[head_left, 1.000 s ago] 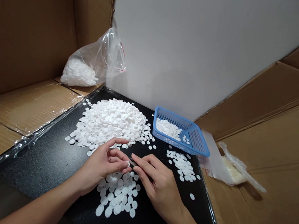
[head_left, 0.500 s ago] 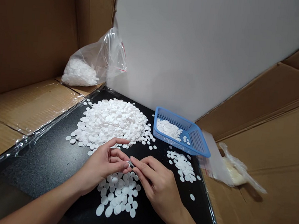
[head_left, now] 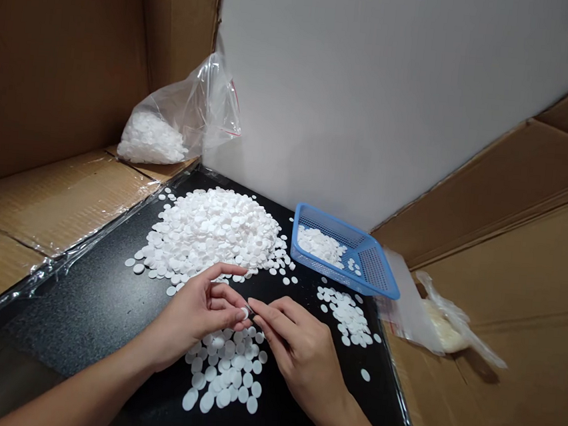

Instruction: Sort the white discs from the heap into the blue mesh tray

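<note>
Between thumb and fingers, my left hand (head_left: 199,309) pinches a small white disc (head_left: 245,313). My right hand (head_left: 304,345) is closed on a thin, dark, blade-like piece (head_left: 252,315), mostly hidden by the fingers; its tip meets the disc's edge. Both hands hover over the black tabletop, fingertips almost touching. Beneath them lie loose white discs (head_left: 225,375) in a flat spread. Just beyond my left hand rises a large heap of white discs (head_left: 217,230).
A blue mesh basket (head_left: 383,279) with white discs stands back right. Near it lies a smaller group of discs (head_left: 351,320). Clear bags sit at the sides: one bag of white pieces (head_left: 155,137) at left, another with yellowish contents (head_left: 446,326) at right. Cardboard walls (head_left: 525,263) flank the table.
The dark piece and the disc have shifted slightly against each other at my fingertips, and the disc's face shows more. My hands stay almost in place.
</note>
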`<state>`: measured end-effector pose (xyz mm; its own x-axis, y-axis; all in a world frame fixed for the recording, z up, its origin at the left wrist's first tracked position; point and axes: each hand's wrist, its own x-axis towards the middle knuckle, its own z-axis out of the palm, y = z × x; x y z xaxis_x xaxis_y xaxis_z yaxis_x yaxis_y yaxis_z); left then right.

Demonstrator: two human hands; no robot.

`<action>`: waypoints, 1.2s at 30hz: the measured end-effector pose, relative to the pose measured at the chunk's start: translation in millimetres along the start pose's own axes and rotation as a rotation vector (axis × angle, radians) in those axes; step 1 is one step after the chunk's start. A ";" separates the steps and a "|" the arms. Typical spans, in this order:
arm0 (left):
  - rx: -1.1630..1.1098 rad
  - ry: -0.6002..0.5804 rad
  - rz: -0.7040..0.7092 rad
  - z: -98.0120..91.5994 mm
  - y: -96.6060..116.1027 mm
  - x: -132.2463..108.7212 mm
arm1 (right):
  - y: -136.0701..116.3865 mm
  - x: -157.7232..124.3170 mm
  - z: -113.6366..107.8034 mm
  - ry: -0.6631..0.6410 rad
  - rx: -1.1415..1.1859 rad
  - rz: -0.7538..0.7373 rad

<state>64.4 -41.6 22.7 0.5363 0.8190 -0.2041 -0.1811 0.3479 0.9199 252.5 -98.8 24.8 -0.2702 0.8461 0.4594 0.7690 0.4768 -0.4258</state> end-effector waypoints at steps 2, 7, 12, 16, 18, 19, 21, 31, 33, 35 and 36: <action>0.014 -0.001 0.005 0.0 0.2 0.7 | 1.7 0.5 -0.3 0.005 0.003 0.033; 0.244 0.014 0.083 0.7 -4.0 -1.8 | 26.3 -2.3 -8.7 -0.085 -0.236 0.237; 0.708 -0.043 0.105 6.8 -13.8 -13.2 | 54.8 -6.8 -16.6 -0.327 -0.428 0.487; 0.831 -0.012 0.195 4.1 -16.3 -17.3 | 58.2 -7.8 -16.1 -0.376 -0.424 0.553; 0.861 0.068 0.307 -9.7 -10.7 -19.1 | 58.9 -8.8 -15.3 -0.376 -0.419 0.561; 0.883 0.118 0.367 -20.6 -6.0 -20.7 | 59.9 -9.4 -15.1 -0.375 -0.416 0.560; 0.979 0.312 0.449 -48.4 6.3 -25.8 | 63.1 -9.9 -15.3 -0.353 -0.414 0.544; 1.363 0.395 0.443 -88.1 -0.4 -45.0 | 27.7 28.7 24.8 -0.189 -0.069 0.108; 1.374 0.400 0.399 -76.1 -12.7 -40.0 | 17.9 41.5 41.6 -0.186 -0.044 0.092; 1.382 0.419 0.403 -68.6 -20.4 -34.1 | 13.0 52.3 55.4 -0.184 -0.027 0.112; 1.377 0.414 0.412 -66.7 -22.6 -31.3 | 12.2 56.3 60.4 -0.181 -0.011 0.127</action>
<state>-3.2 -44.6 -14.0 0.3341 0.9000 0.2799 0.7676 -0.4322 0.4733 211.7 -31.0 -1.6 -0.2696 0.9288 0.2545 0.8096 0.3617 -0.4624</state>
